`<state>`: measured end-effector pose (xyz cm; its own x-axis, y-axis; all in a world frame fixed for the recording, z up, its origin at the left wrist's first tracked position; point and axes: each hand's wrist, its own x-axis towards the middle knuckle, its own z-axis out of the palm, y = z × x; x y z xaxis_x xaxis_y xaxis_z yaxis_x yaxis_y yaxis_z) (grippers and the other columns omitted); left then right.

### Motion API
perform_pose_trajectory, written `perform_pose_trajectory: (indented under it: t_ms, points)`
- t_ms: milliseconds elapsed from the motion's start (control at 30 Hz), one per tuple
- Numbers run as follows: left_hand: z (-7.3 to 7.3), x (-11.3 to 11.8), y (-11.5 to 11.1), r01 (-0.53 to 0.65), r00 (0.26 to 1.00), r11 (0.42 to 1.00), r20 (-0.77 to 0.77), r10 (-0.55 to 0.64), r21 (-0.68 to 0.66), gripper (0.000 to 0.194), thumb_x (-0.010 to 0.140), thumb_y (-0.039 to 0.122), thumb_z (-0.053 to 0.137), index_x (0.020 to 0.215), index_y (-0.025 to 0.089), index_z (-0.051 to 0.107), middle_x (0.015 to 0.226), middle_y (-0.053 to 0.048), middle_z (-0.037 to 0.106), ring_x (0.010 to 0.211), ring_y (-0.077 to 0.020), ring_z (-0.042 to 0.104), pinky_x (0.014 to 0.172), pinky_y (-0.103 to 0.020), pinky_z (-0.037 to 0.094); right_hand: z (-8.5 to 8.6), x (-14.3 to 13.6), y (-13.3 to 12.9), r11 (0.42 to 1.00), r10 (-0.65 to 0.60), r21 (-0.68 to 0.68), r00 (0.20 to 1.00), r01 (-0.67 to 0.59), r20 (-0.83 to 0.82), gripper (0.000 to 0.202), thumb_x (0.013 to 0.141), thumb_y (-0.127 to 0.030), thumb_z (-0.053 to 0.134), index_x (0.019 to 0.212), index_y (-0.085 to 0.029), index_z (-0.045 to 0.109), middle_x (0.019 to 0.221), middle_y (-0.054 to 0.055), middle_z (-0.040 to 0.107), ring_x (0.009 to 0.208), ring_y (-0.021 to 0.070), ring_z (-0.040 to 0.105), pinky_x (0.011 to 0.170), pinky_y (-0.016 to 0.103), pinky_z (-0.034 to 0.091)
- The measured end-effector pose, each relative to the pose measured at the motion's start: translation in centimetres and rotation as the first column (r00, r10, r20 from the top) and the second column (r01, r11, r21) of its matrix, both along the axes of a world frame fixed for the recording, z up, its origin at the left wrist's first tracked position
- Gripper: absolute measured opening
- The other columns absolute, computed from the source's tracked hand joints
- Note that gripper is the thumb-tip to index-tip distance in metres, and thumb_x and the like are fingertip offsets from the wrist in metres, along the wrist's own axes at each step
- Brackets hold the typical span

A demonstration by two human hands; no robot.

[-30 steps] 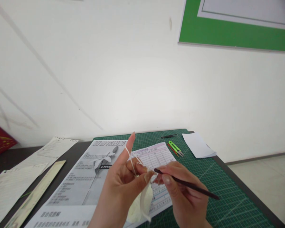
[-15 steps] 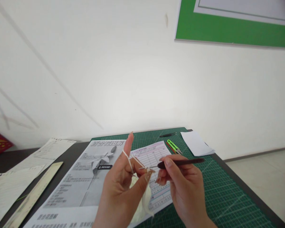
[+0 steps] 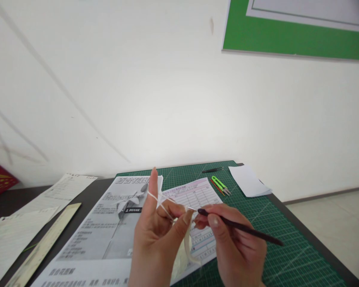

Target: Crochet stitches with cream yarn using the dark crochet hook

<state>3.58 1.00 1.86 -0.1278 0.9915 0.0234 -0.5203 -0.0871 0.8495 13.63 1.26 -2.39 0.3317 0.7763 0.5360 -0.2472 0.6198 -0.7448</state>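
White yarn [image 3: 164, 209] loops round the raised index finger of my left hand [image 3: 163, 227]. That hand's thumb and another finger pinch a small piece of white yarn work, mostly hidden by the fingertips. My right hand [image 3: 236, 235] holds a crochet hook by its dark handle [image 3: 245, 228], and the thin metal tip reaches the pinched work. Below the left fingertips hangs a pale cream bundle [image 3: 182, 259] with a loose strand beside it.
Under the hands lie a printed flower sheet [image 3: 86, 235] and a chart sheet [image 3: 194, 195] on a green cutting mat [image 3: 284, 227]. Green snips [image 3: 219, 184], black tweezers [image 3: 212, 170] and white paper [image 3: 248, 181] are behind. At left, a ruler [image 3: 48, 243] and handwritten sheets [image 3: 18, 231].
The hook's handle has tilted, its far end now lower and further right. My right hand has moved slightly down and right. The left index finger has shifted left and straightened.
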Motion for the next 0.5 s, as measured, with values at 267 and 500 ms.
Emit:
perform_pose_trajectory:
  t_ms: [267, 500]
  points:
    - [-0.6, 0.1, 0.0, -0.094, 0.976, 0.994, -0.191, 0.104, 0.061, 0.097, 0.069, 0.012, 0.076, 0.144, 0.044, 0.025, 0.066, 0.006, 0.058, 0.065, -0.0145, 0.056, 0.067, -0.027, 0.048, 0.3, 0.9, 1.2, 0.960, 0.175, -0.170, 0.951, -0.222, -0.255, 0.007, 0.084, -0.024, 0.066, 0.084, -0.020, 0.072, 0.060, -0.001, 0.070, 0.051, 0.0078, 0.062, 0.052, 0.016, 0.052]
    - [0.0, -0.5, 0.5, 0.157, 0.988, 0.985, 0.026, -0.155, -0.077, 0.084, 0.072, 0.010, 0.072, 0.141, 0.039, 0.035, 0.063, 0.006, 0.055, 0.062, -0.0114, 0.056, 0.066, -0.025, 0.046, 1.4, 1.1, 1.8, 0.817, 0.345, -0.260, 0.797, -0.515, -0.497, 0.013, 0.072, -0.027, 0.077, 0.074, -0.015, 0.072, 0.055, 0.000, 0.069, 0.044, 0.0068, 0.060, 0.046, 0.015, 0.053]
